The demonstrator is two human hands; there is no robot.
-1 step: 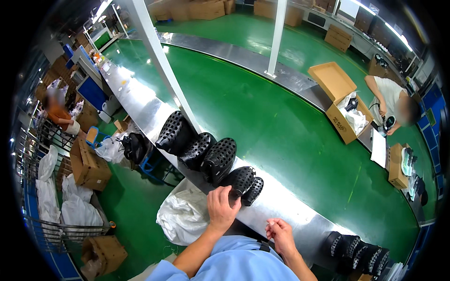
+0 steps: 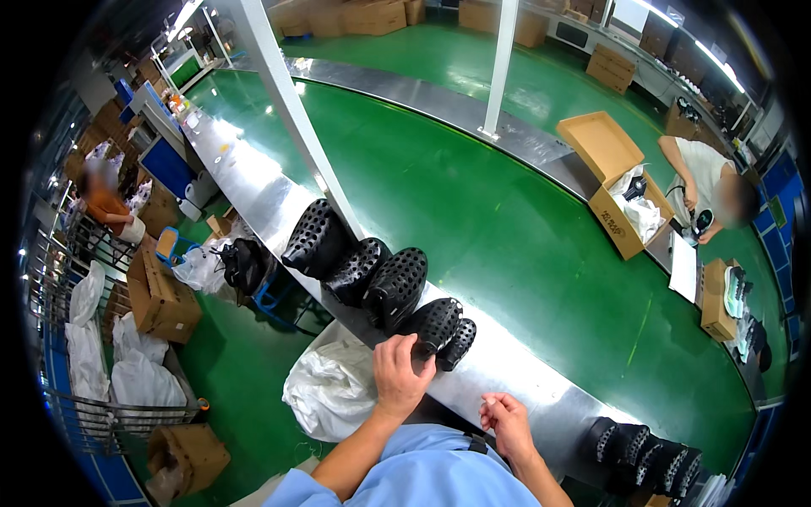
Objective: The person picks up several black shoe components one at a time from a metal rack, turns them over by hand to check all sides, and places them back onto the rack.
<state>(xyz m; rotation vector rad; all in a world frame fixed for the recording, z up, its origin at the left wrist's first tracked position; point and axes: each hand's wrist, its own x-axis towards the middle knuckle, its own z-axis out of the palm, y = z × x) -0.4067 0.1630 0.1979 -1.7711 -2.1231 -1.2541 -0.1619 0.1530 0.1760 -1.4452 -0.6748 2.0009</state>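
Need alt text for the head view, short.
A person's left hand rests on a black perforated shoe sole, last in a row on a long steel conveyor table; the empty right hand hovers nearby. Green floor, cardboard boxes around.

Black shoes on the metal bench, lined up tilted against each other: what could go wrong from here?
1. The left hand touches the nearest black shoe of the leaning row; a nudge could topple the row.
2. The shoes sit near the metal bench edge, above the white bag; one might slip off.
3. The right hand looks empty at the bench edge, not steadying anything.
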